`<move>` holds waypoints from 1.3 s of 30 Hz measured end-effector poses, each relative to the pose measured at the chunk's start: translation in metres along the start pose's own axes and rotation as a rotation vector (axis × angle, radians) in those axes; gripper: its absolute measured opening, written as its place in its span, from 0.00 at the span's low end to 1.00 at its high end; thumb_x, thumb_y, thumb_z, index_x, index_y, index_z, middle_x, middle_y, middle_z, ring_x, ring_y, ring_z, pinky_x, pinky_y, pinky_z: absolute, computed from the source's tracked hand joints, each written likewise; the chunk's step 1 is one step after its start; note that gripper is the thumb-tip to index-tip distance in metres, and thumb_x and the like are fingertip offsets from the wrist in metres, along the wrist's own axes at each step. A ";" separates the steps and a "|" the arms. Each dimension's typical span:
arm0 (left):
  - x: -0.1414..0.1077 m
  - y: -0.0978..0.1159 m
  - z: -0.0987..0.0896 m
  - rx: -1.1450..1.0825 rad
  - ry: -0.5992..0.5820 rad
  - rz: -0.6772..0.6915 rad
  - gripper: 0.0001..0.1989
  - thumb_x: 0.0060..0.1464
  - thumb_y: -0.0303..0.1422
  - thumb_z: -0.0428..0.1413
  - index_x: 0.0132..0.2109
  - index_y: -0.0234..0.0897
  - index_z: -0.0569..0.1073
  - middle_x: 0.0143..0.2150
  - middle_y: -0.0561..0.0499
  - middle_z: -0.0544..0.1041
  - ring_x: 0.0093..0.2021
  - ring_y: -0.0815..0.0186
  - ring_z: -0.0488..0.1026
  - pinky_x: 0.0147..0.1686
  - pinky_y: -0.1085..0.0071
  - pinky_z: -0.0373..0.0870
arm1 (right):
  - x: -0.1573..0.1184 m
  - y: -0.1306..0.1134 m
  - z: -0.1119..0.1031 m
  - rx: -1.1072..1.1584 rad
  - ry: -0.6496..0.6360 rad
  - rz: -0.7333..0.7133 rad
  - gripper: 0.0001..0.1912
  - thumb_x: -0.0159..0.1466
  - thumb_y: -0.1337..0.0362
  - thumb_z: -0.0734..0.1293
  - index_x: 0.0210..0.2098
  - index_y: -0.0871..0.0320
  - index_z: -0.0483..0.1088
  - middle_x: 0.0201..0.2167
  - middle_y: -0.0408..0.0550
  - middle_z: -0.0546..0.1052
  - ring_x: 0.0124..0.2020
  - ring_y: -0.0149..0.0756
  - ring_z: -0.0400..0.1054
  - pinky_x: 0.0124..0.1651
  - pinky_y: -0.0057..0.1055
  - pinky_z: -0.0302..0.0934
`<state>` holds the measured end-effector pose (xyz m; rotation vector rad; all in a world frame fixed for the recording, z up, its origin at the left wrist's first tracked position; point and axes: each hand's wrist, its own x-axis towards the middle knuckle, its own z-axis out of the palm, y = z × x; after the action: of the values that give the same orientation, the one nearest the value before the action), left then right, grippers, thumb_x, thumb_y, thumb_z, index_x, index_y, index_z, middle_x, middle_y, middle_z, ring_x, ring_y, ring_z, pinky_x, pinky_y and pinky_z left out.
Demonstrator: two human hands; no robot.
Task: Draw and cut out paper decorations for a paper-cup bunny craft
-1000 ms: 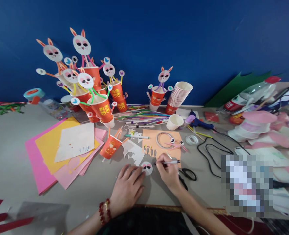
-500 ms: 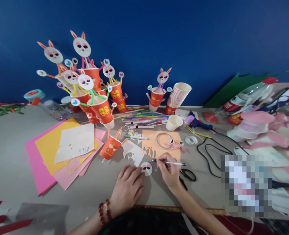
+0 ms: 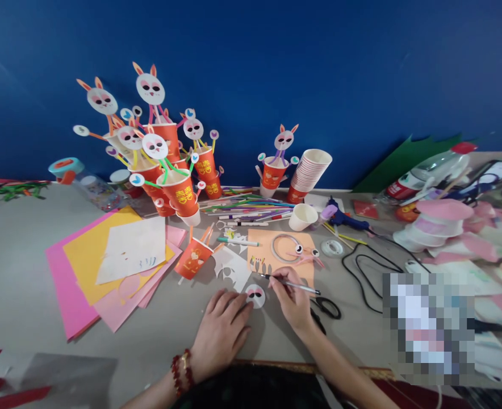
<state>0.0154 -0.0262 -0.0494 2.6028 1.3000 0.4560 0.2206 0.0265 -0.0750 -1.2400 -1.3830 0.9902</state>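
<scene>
A small white paper disc (image 3: 256, 296) with pink patches and dark eyes lies on the grey table. My left hand (image 3: 226, 324) rests flat beside it, fingertips at its left edge, fingers slightly apart and holding nothing. In my right hand (image 3: 290, 292) is a slim pen (image 3: 300, 286), its dark tip pointing left above the disc, near the orange sheet (image 3: 276, 267). White paper scraps (image 3: 233, 269) lie behind the disc. An orange cup (image 3: 192, 258) with straws leans over to the left.
Rabbit-faced cups (image 3: 183, 193) stand at the back left, coloured sheets (image 3: 80, 267) before them. Stacked cups (image 3: 311, 170) stand at the back. Black scissors (image 3: 328, 308), a tape roll (image 3: 332, 247), a blue glue gun (image 3: 348, 218) and its cable are on the right.
The pen in my right hand has shifted slightly left and its tip sits a little higher. My left hand stays beside the disc. The whole view has shifted slightly.
</scene>
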 end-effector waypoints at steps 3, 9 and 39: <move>0.000 0.000 0.001 0.007 0.006 0.005 0.20 0.61 0.34 0.51 0.60 0.42 0.67 0.59 0.51 0.70 0.55 0.57 0.64 0.60 0.53 0.57 | 0.000 0.000 0.000 0.027 0.004 0.003 0.04 0.67 0.62 0.63 0.37 0.55 0.66 0.26 0.42 0.70 0.22 0.30 0.61 0.24 0.26 0.56; -0.003 -0.001 0.006 -0.010 0.041 -0.004 0.17 0.62 0.35 0.51 0.57 0.43 0.69 0.59 0.50 0.70 0.56 0.56 0.64 0.60 0.52 0.57 | 0.002 -0.005 -0.002 0.042 0.000 0.019 0.04 0.66 0.61 0.63 0.38 0.55 0.66 0.26 0.43 0.71 0.22 0.30 0.62 0.24 0.26 0.57; -0.003 -0.003 0.009 -0.027 0.059 -0.002 0.19 0.62 0.39 0.52 0.58 0.44 0.69 0.59 0.50 0.70 0.56 0.57 0.63 0.62 0.53 0.54 | -0.002 -0.006 0.002 -0.247 -0.165 -0.044 0.07 0.63 0.67 0.61 0.27 0.55 0.65 0.22 0.41 0.67 0.24 0.33 0.61 0.26 0.27 0.54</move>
<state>0.0144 -0.0270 -0.0591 2.5838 1.3054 0.5502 0.2177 0.0237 -0.0700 -1.3250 -1.6949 0.9278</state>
